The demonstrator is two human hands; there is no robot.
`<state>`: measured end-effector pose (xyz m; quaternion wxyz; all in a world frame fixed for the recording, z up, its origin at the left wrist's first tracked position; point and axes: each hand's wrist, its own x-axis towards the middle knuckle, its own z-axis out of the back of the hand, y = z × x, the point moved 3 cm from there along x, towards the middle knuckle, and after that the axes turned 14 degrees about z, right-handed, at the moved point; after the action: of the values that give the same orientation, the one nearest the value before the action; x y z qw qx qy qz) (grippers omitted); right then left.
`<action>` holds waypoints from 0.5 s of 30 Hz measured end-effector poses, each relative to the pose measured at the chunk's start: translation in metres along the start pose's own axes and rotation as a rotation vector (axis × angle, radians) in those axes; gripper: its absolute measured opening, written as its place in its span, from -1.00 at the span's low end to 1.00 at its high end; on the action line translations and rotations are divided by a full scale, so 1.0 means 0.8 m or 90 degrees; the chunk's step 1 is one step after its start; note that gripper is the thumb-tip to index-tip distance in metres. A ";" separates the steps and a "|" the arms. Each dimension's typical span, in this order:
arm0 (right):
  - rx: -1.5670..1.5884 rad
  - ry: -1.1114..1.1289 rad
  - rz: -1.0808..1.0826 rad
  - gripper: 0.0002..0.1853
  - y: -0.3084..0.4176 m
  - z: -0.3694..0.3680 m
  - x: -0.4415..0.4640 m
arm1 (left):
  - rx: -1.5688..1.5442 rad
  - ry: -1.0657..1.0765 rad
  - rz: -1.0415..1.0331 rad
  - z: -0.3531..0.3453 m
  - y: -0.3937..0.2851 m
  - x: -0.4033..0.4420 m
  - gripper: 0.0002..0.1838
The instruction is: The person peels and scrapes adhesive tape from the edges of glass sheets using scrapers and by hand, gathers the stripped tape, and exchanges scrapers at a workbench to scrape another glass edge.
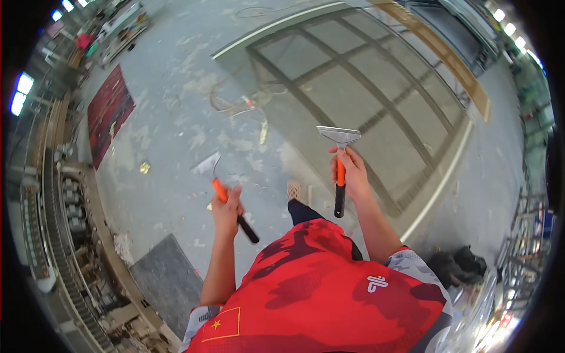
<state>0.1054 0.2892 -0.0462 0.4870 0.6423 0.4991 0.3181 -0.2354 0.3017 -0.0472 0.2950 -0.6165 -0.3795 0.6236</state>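
Scraper (219, 190) gripped in left hand (226, 213) above floor (168, 126); second scraper (341, 173) grasped in right hand (355, 173), near panel (353, 97) edge. Carrying step, apparently; next move calls for steady blades.

A dark-blotched red shirt (347, 265) has grey-patterned sleeves (419, 267), a white logo (377, 284) and a yellow star (216, 324)

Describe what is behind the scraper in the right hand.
Behind the scraper lies the large dark-barred panel; the patch covered by scraper and right hand is hidden.
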 end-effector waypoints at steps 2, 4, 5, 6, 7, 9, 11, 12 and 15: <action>0.007 0.061 -0.022 -0.69 -0.016 -0.062 0.047 | -0.054 0.010 -0.061 -0.024 -0.069 0.049 -0.72; 0.033 0.116 -0.031 -0.69 -0.035 -0.129 0.101 | -0.063 0.028 -0.095 -0.030 -0.126 0.107 -0.77; 0.047 0.152 -0.029 -0.69 -0.040 -0.162 0.130 | -0.068 0.024 -0.101 -0.032 -0.149 0.140 -0.77; 0.062 0.184 -0.033 -0.71 -0.040 -0.195 0.160 | -0.073 0.011 -0.092 -0.034 -0.171 0.166 -0.75; 0.072 0.216 -0.050 -0.71 -0.044 -0.227 0.188 | -0.077 -0.001 -0.082 -0.035 -0.194 0.190 -0.72; 0.067 0.286 -0.069 -0.71 -0.033 -0.290 0.236 | -0.086 -0.044 -0.087 -0.026 -0.236 0.223 -0.67; 0.060 0.341 -0.093 -0.71 -0.034 -0.345 0.273 | -0.124 -0.058 -0.075 -0.008 -0.268 0.254 -0.65; 0.053 0.375 -0.101 -0.70 -0.037 -0.373 0.297 | -0.138 -0.068 -0.082 0.006 -0.281 0.274 -0.63; 0.051 0.442 -0.133 -0.69 -0.054 -0.457 0.354 | -0.200 -0.129 -0.076 0.050 -0.319 0.334 -0.65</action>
<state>-0.1513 0.6723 0.0092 0.2926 0.4601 0.7097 0.4462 -0.3184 0.6583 0.0189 0.1920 -0.5656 -0.5359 0.5967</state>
